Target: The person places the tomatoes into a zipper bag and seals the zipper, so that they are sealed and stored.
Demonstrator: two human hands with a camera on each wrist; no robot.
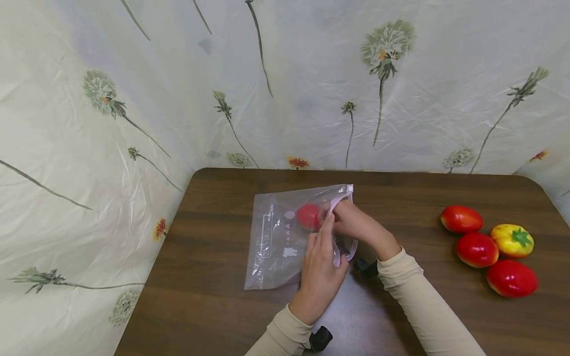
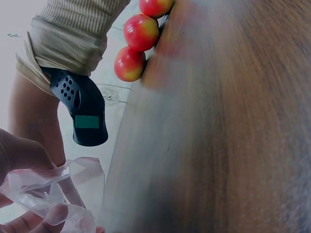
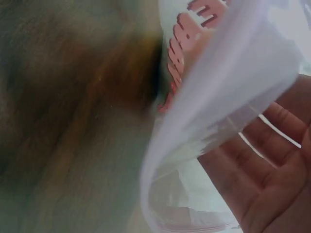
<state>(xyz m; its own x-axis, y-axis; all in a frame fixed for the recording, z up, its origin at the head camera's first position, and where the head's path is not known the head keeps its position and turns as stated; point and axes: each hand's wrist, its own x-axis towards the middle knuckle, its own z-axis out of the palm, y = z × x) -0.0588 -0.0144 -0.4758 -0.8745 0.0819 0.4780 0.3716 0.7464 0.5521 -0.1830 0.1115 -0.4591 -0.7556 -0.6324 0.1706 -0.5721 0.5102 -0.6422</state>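
Note:
A clear zip bag [image 1: 271, 237] with pink trim and white prints lies on the table, its mouth toward the right. My right hand [image 1: 349, 220] reaches in through the mouth and holds a red toy fruit [image 1: 308, 216] inside; the rim and plastic partly cover its fingers. My left hand [image 1: 321, 269] rests against the near side of the bag with straight fingers, its thumb by the rim. In the right wrist view the left palm [image 3: 272, 179] is spread, fingertips behind the plastic. The left wrist view shows the bag's mouth [image 2: 85, 172] bulging around the right forearm.
At the table's right lie several glossy toy fruits: a red oval one [image 1: 461, 219], another red one [image 1: 477, 250], a third red one [image 1: 511, 279], and a yellow one [image 1: 512, 241] with a green star-shaped top. A flower-printed sheet [image 1: 303, 89] hangs behind the brown table [image 1: 213, 316].

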